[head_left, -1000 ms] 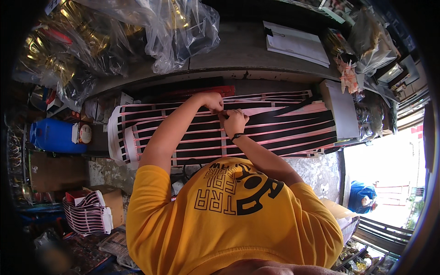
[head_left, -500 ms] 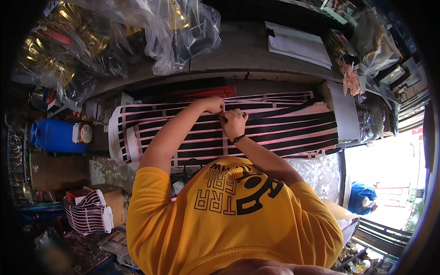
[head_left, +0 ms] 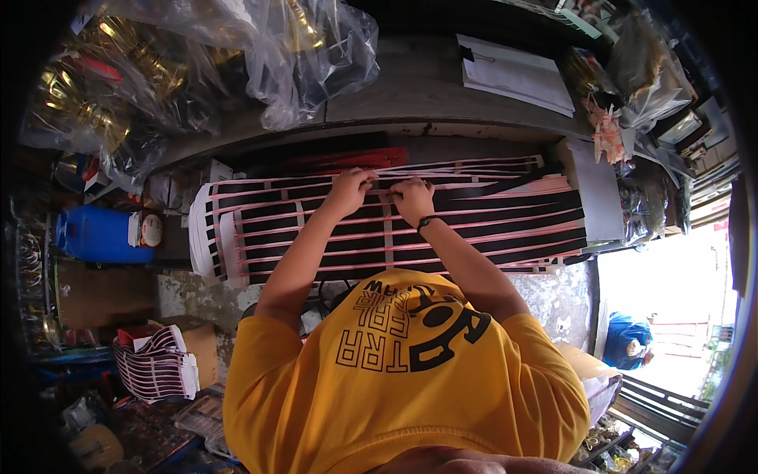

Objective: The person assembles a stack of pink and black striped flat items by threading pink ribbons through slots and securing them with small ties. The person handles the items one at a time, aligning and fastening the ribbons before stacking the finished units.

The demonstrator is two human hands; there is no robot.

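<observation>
Long sheets with black stripes edged in pink and white lie stacked across the bench in front of me. A loose black strip runs from the far right of the stack toward my hands. My left hand is closed near the far edge of the stack, its fingertips pinched at a strip. Just right of it, my right hand, with a dark band at the wrist, curls its fingers closed on the black strip. A small gap separates the two hands. Exactly what lies under the fingertips is partly hidden.
A raised shelf beyond the stack holds clear plastic bags with gold pieces and a clipped stack of paper. A blue container stands at left, a pale box at right. More striped sheets sit lower left.
My hands have moved apart from being almost together. The left has shifted left and slightly nearer; the right has moved slightly right and farther away. The stack stays in place.
</observation>
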